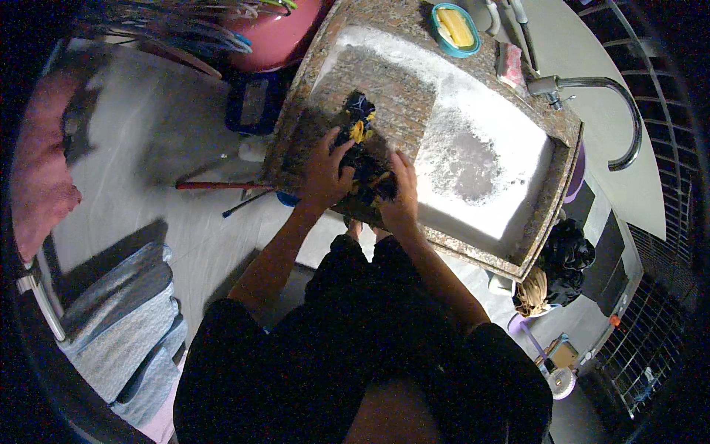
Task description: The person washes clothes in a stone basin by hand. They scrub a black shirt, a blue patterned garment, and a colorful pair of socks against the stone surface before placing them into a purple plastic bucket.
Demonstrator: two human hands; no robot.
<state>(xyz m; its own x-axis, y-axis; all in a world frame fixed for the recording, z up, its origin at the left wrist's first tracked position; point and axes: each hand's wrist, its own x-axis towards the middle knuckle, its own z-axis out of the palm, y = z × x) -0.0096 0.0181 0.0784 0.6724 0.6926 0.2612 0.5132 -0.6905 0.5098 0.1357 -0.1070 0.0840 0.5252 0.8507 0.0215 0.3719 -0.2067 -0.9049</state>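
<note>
A dark cloth with yellow patches [360, 130] lies bunched on the ribbed washboard [402, 111] of a speckled stone laundry sink. My left hand [327, 175] rests on its left side with the fingers spread; whether they pinch the fabric is hidden. On the other side, the fingers of my right hand [403, 191] curl around the lower part of the cloth. Beside the washboard, the basin [535, 233] holds water with thick white foam [438, 130], parted by a greyish patch.
On the sink's back ledge are a turquoise soap dish [456, 53] with yellow bars, a pink-and-white sponge [509, 64] and a curved metal faucet [602, 83]. A pink tub [272, 33] stands at upper left. Blue-grey towels [127, 311] hang at lower left. Dark laundry [568, 250] is heaped right.
</note>
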